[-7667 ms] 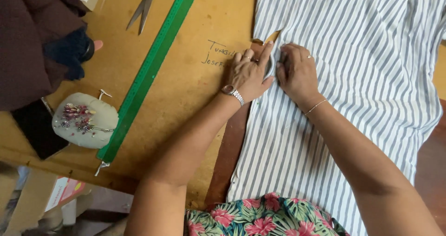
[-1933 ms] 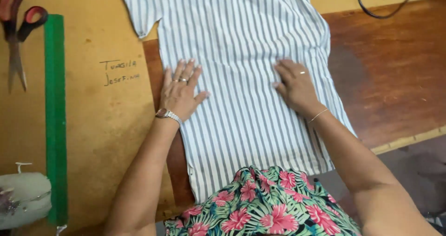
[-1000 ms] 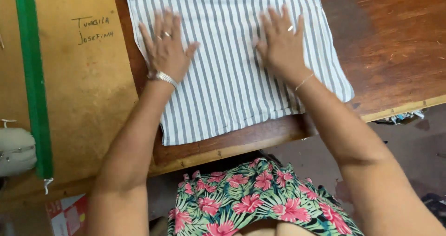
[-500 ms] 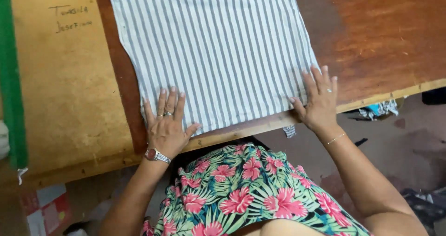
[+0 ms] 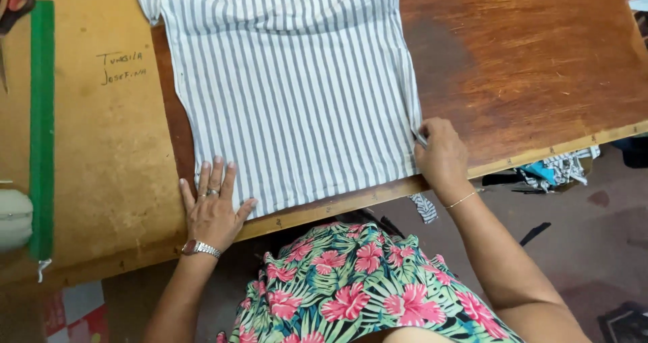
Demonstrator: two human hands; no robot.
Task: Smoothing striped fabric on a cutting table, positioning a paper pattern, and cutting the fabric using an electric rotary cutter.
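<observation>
Striped shirt [image 5: 290, 87] lies flat on wooden table [image 5: 540, 66].

there is a single view, from a camera worn on the person's head; it looks almost straight down, slightly forward, over the floral-print green and pink top [image 5: 351, 282] at the lower edge; it sits close, at arm's reach above the brown wooden worktable [image 5: 540, 73]; the near table edge runs aslant across the lower frame, with dark floor beyond it at the right; the white and grey striped fabric garment [image 5: 290, 93] fills the upper centre, cropped at the top; a long green plastic ruler [image 5: 42, 127] lines the left margin; no second view shares the scene
</observation>
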